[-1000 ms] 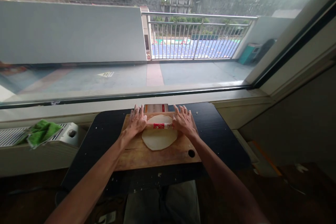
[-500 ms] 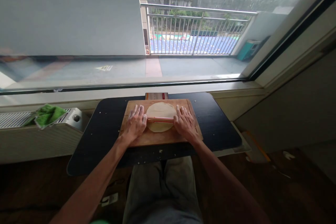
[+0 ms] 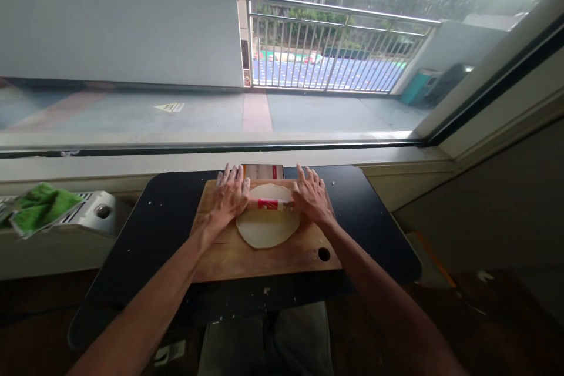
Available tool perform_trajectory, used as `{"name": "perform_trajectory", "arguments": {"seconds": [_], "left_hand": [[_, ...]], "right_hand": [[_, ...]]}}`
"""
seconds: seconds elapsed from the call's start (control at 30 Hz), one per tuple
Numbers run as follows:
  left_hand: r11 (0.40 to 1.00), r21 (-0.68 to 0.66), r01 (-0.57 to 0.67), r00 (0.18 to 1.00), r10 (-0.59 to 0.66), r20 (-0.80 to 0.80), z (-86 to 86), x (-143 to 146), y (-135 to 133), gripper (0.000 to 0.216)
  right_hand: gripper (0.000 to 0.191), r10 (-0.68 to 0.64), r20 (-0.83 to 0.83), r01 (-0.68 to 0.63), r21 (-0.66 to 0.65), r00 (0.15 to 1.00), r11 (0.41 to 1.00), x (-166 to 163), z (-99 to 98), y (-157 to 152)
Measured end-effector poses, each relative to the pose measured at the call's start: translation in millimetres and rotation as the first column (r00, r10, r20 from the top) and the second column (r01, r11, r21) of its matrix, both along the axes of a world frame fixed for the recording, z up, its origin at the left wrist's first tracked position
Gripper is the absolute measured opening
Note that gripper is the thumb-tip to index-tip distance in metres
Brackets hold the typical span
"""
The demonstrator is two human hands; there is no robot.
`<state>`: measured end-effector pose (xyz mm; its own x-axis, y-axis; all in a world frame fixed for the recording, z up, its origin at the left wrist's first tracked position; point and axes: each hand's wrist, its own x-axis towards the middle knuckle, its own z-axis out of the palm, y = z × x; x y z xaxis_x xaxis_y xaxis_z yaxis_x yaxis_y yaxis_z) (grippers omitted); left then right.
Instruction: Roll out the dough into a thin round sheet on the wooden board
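Moved: rolling pin (image 3: 269, 204) has rolled from the near part of the dough (image 3: 267, 229) toward the board's (image 3: 247, 258) far edge.
Left hand (image 3: 229, 197): flat on the pin's left end, fingers straight and spread, clasping nothing.
Right hand (image 3: 312, 197): same posture on the right end.
Dough position: centre of board, pin across its far third.
Risk: unequal palm pressure would likely thin or tear one side; overrun past the far rim could pinch the edge.
Materials: dough pale, thin, smooth, roundish; pin slim, cylindrical, red-and-white banded; board wooden, rectangular, hole (image 3: 324, 254) at near right corner.
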<state>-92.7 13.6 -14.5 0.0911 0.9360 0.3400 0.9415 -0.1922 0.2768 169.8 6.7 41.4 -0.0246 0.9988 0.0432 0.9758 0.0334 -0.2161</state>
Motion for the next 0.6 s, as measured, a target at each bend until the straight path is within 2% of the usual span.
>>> {"name": "perform_trajectory", "arguments": {"seconds": [0.13, 0.27, 0.37, 0.47, 0.6], "left_hand": [[0.999, -0.015, 0.037, 0.999, -0.037, -0.001, 0.6, 2, 34, 0.077], [0.997, -0.029, 0.074, 0.997, -0.074, -0.010, 4.4, 3, 45, 0.076], [0.994, -0.047, 0.096, 0.994, -0.098, -0.038, 4.8, 1, 34, 0.075], [0.997, -0.051, 0.058, 0.997, -0.061, -0.049, 2.6, 0, 15, 0.076], [0.999, -0.042, 0.028, 0.998, -0.030, -0.051, 0.2, 0, -14, 0.077]], "right_hand": [[0.070, -0.010, -0.039, 0.009, -0.013, 0.999, 1.000, -1, -2.7, 27], [0.069, -0.009, -0.043, 0.008, -0.025, 0.999, 1.000, -2, -3.7, 35], [0.073, 0.016, -0.023, -0.017, -0.059, 1.000, 0.998, -2, -1.9, 25], [0.081, 0.064, 0.042, -0.060, -0.085, 0.997, 0.995, -1, -1.4, 8], [0.079, 0.093, 0.123, -0.089, -0.036, 0.988, 0.995, 0, -5.3, -20]]}}
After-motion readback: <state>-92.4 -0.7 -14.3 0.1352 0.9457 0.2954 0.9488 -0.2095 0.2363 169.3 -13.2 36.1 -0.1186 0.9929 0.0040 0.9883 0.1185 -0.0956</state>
